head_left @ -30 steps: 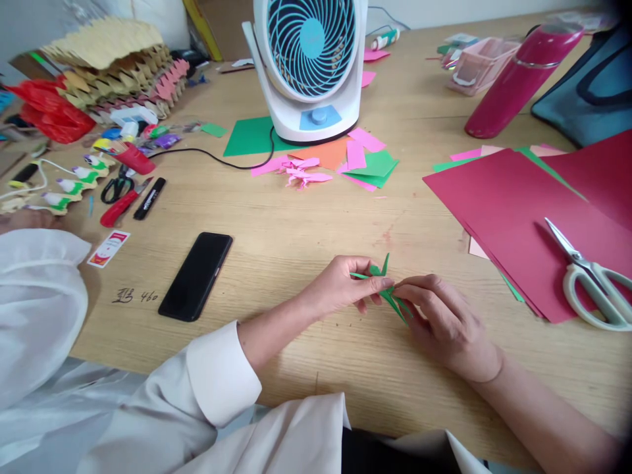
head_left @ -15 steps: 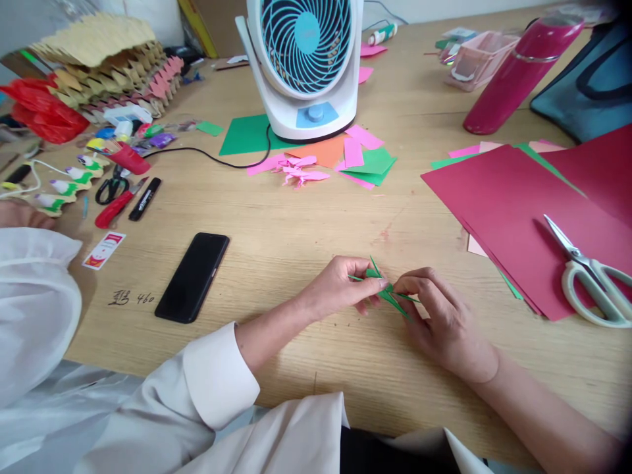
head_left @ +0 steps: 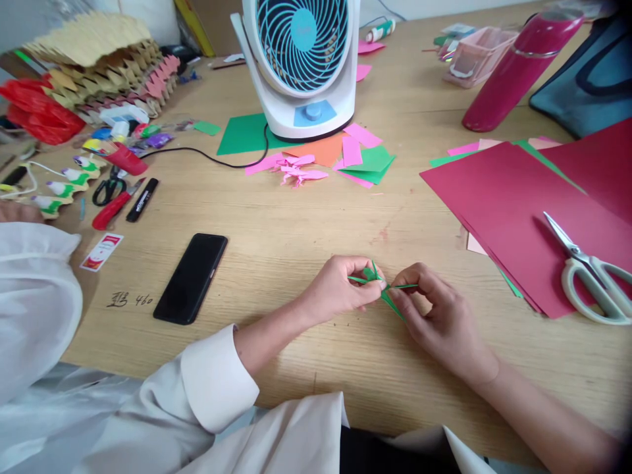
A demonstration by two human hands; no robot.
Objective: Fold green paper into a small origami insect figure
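A small folded green paper figure [head_left: 393, 305] with thin pointed strips is held between my two hands, just above the table. My left hand [head_left: 343, 284] pinches its body between thumb and fingers. With thumb and forefinger, my right hand [head_left: 439, 316] grips a thin strip at the figure's right side. One strip sticks up and another points down to the right. Part of the figure is hidden by my fingers. Beyond my hands lie folded pink paper figures [head_left: 302, 175] and loose green paper pieces [head_left: 372, 163].
A black phone [head_left: 191, 279] lies left of my hands. White-handled scissors [head_left: 587, 270] rest on red paper sheets [head_left: 498, 217] at right. A fan [head_left: 316, 117] and a magenta bottle [head_left: 518, 72] stand behind. At far left is another person's white sleeve [head_left: 37, 303], near a red knife [head_left: 111, 212].
My right thumb and forefinger have shifted slightly and now pinch a strip held out more level. My left hand keeps its hold, with the green figure turned a little.
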